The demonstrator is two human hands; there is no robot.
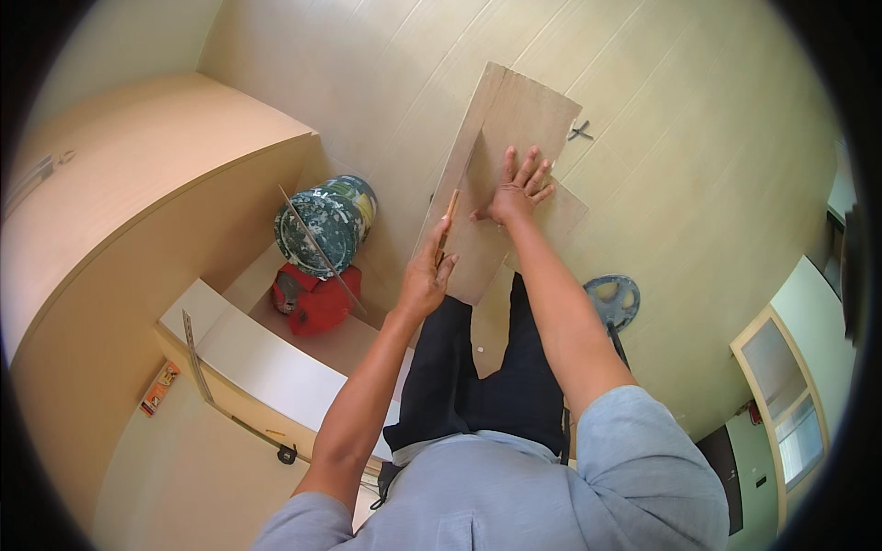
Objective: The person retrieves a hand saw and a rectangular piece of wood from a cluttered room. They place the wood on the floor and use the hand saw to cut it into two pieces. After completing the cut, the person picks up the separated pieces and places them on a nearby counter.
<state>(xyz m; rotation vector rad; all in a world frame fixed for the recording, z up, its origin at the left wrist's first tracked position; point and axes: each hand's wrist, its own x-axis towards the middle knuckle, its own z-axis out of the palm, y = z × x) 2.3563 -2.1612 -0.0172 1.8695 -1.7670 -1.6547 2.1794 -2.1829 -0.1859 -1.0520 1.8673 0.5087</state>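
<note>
My left hand (427, 275) grips a thin wooden strip (453, 204) upright along the left part of some light brown planks (514, 101). My right hand (514, 195) lies on the planks with fingers spread, right of the strip, holding nothing. The plank pieces overlap on the pale floor in front of my dark-trousered legs (432, 367); how many there are I cannot tell. A small dark cross-shaped item (579, 130) lies just off their right edge.
Left are a wooden cabinet (138, 156), a paint-stained bucket (317, 234) crossed by a metal bar (349, 292), red cloth (317, 308), and a white-topped ledge (248, 349) with a square (193, 354) and tape measure (287, 453). Right are a blue-grey disc (611, 301) and a framed window (772, 358).
</note>
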